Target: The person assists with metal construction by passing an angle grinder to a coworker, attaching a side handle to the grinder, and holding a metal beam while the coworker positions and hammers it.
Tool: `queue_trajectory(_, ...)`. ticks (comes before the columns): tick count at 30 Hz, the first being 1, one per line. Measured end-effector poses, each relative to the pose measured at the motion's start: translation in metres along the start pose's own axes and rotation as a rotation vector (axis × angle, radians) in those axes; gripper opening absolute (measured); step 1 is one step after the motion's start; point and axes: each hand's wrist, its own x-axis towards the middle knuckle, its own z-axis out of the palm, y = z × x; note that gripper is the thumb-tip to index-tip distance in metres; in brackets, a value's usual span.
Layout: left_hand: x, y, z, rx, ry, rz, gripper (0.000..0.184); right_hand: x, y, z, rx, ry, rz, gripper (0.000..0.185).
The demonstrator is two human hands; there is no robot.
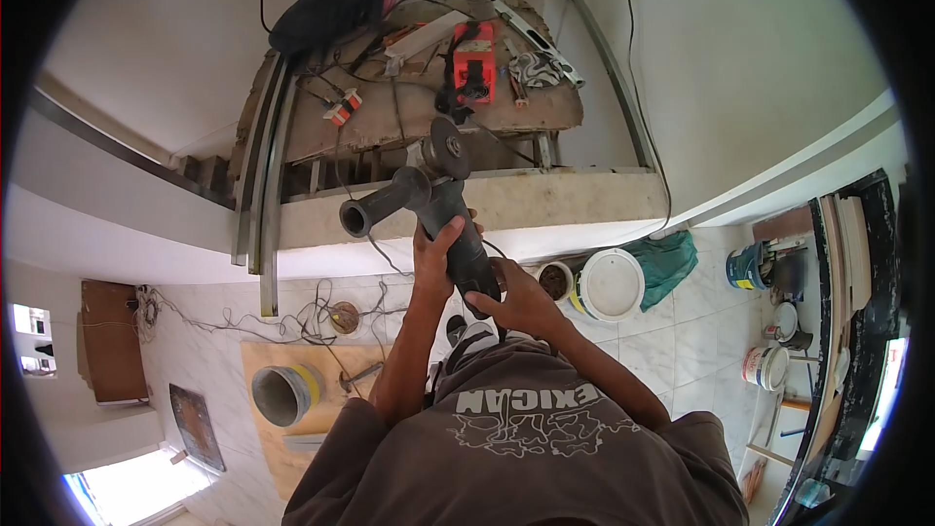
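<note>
Between left hand (441,244) and right hand (516,300), angle grinder (453,224) in two-handed grip.

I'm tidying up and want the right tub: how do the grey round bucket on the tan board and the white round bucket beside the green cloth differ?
The grey round bucket is open at the top; the white round bucket is covered by a lid.
The grey bucket stands on the tan board; the white bucket stands on pale floor tiles.
Both show some yellow on their sides.
</note>
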Motion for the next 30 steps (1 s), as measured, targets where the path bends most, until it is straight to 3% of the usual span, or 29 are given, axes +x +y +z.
queue_trajectory(2,0.009,-0.003,-0.011,-0.066,-0.068,0.011,0.052,0.012,-0.026,-0.007,0.032,-0.138,0.124,0.075)
queue_trajectory(3,0.014,-0.005,-0.015,-0.116,-0.087,0.01,0.052,0.019,-0.027,-0.002,0.124,-0.117,0.141,0.071)
queue_trajectory(6,0.022,-0.001,-0.021,-0.212,-0.126,0.03,0.055,0.045,-0.04,-0.014,0.355,-0.359,0.156,0.064)
queue_trajectory(10,0.035,0.005,-0.025,-0.318,-0.12,0.042,0.056,0.064,-0.031,0.011,0.097,-0.117,0.174,0.063)
queue_trajectory(17,0.04,-0.017,-0.117,0.016,-0.145,-0.203,0.055,0.104,-0.024,0.031,-0.063,-0.037,0.237,0.063)
queue_trajectory(22,-0.017,-0.003,-0.198,0.211,0.157,-0.298,0.059,0.147,0.016,0.052,-0.145,0.079,0.263,0.062)
queue_trajectory(26,-0.067,-0.033,-0.311,0.259,0.436,-0.367,0.054,0.196,0.043,0.059,-0.099,0.092,0.327,0.06)
queue_trajectory(30,-0.122,-0.064,-0.367,0.392,0.757,-0.419,0.049,0.253,0.075,0.065,-0.126,0.137,0.346,0.061)
